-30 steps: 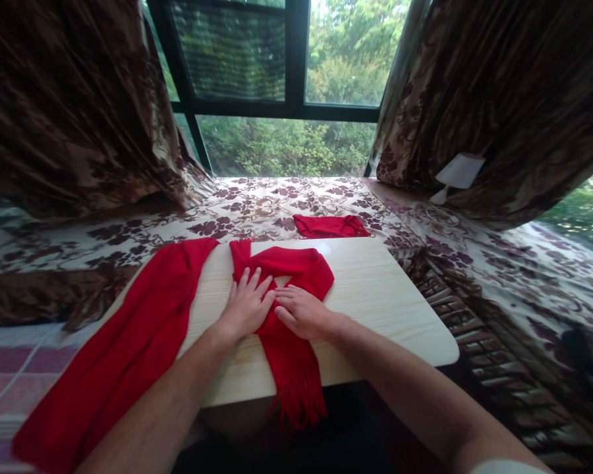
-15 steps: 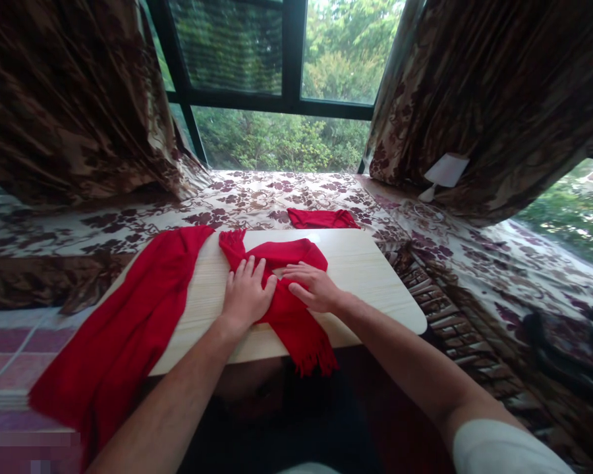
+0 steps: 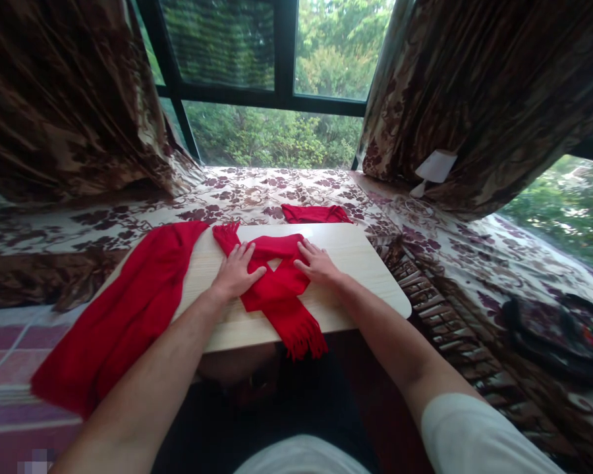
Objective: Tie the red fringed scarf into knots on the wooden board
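A red fringed scarf (image 3: 277, 293) lies looped and crossed over itself on a small light wooden table (image 3: 360, 273), one fringed end hanging over the near edge. My left hand (image 3: 236, 270) rests flat on the scarf's left part, fingers spread. My right hand (image 3: 317, 263) lies flat on the loop's right side, fingers stretched out. Neither hand grips the cloth.
A second, wider red scarf (image 3: 128, 309) drapes off the table's left side. A folded red cloth (image 3: 313, 213) lies behind the table on the flower-patterned cover (image 3: 257, 194). Brown curtains hang at both sides of the window. A white lamp (image 3: 432, 168) stands at the right.
My hands have moved apart along the scarf, the right one sliding out to the loop's right edge. The camera has pulled back and tilted down, showing more of my arms.
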`<state>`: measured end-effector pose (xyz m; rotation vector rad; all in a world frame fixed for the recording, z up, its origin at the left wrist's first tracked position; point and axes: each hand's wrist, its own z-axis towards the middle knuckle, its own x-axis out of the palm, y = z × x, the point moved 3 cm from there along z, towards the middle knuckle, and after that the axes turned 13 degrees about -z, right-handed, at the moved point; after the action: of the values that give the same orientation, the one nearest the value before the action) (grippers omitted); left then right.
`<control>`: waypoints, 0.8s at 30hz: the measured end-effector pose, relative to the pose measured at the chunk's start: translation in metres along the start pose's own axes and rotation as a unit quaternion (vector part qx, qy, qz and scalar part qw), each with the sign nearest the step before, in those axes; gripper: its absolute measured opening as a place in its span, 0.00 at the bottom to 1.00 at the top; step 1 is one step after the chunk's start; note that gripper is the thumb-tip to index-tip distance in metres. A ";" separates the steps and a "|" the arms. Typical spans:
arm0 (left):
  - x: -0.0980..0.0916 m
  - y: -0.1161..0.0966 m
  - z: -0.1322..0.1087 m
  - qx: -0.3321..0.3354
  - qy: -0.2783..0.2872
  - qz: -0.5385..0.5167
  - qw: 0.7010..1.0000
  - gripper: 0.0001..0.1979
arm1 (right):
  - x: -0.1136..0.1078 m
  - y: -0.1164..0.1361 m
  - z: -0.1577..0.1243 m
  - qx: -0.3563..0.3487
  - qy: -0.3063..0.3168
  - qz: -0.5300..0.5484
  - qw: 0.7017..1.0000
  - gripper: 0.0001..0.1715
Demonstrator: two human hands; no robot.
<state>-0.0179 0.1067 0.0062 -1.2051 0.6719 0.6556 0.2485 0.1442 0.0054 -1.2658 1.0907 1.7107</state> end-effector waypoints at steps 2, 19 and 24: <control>-0.015 0.009 -0.003 -0.007 -0.086 -0.074 0.994 0.36 | -0.011 -0.021 0.000 0.080 -0.068 0.050 0.993 0.36; -0.030 0.041 -0.037 0.001 -0.100 0.083 0.992 0.25 | -0.019 -0.062 -0.035 0.161 -0.099 -0.188 0.964 0.17; -0.029 0.042 -0.037 -0.003 -0.111 0.112 0.988 0.22 | -0.022 -0.058 -0.034 0.173 -0.093 -0.203 0.959 0.17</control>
<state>-0.0727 0.0776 -0.0049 -1.0516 0.6222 0.9655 0.3177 0.1324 0.0093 -0.9992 0.8969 1.2383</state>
